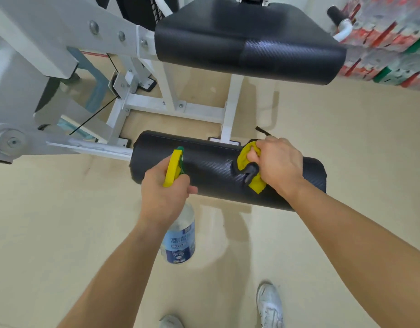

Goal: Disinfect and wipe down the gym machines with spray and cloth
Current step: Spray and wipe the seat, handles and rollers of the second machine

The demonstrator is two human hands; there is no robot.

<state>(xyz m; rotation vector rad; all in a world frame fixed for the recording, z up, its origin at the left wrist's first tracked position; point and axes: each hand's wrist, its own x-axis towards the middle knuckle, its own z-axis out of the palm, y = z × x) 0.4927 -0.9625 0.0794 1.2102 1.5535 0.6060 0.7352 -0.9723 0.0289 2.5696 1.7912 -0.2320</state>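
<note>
Currently, the left hand (165, 197) grips a spray bottle (179, 237) by its trigger, nozzle at a black pad (204, 166). Just right of it, the right hand (277, 164) clutches a yellow cloth (243, 157) pressed on the pad. Spraying now might wet that hand, since the nozzle points toward it.

Left hand (165, 197) gripping yellow-triggered spray bottle (179, 235), nozzle toward black roller pad (211, 171), right hand (276, 165) pressing yellow cloth (243, 159) on pad, black seat cushion (249, 41) above, white machine frame (171, 105), white sneakers (269, 306) on beige floor (346, 143)
</note>
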